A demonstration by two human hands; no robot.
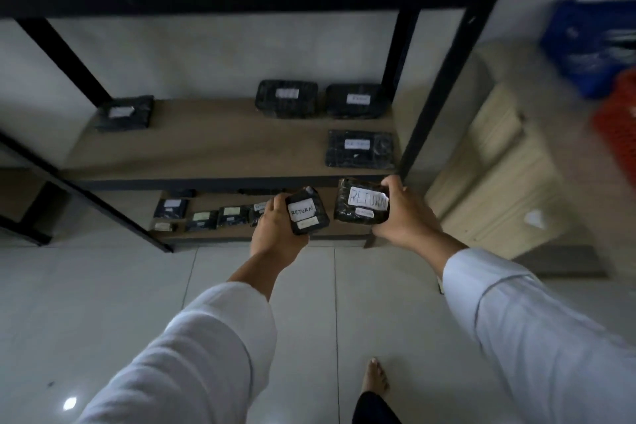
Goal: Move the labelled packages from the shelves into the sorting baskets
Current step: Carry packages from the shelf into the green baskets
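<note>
White sleeves [192, 348] fill the near view, a bare foot [375, 377] on glossy floor tile at 6 o'clock. The left hand [275, 227] is closed round a small package [306, 212], the right hand [404, 217] round a larger one [363, 201]; both are held off the shelves [213, 144], wrapped in crinkled black film with white paper labels reading RETURN. Blurred blue [592, 45] and red [616, 120] baskets sit at 2 o'clock. The person should probably keep both labels up and confirm which basket takes returns. More flat packages [359, 150] remain shelved.
</note>
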